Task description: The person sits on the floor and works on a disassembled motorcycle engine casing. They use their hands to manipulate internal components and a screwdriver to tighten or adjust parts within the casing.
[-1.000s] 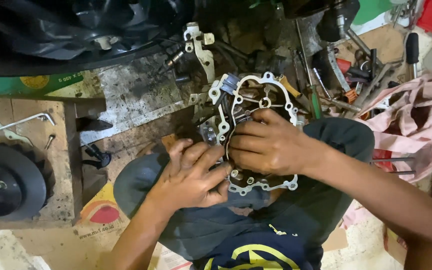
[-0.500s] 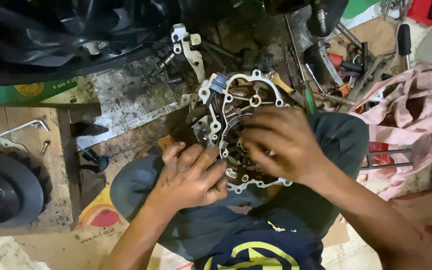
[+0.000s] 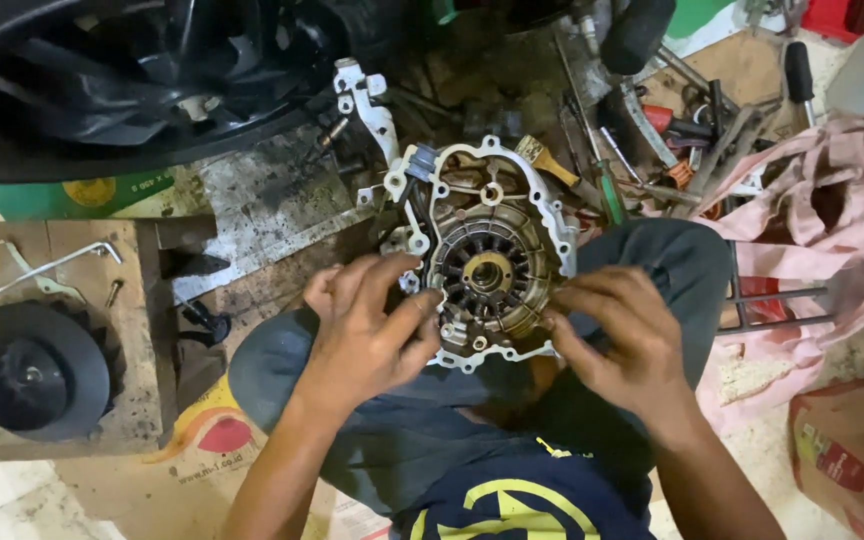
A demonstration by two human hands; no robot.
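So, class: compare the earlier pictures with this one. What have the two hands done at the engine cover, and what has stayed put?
The right hand slid off the middle of the engine cover to its right edge, baring the round finned part. The left hand shifted to the left edge. The cover stays between the knees; the black wheel stays on the wooden board.

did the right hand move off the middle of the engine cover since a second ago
Yes. The right hand has slid off the centre of the engine cover to its lower right edge, uncovering the finned round part.

The dirty floor [image 3: 262, 200] carries a wooden board [image 3: 62, 330] with a black pulley [image 3: 32, 372], scattered tools [image 3: 692, 130], a pink cloth [image 3: 822, 210] and flattened cardboard [image 3: 202, 450].
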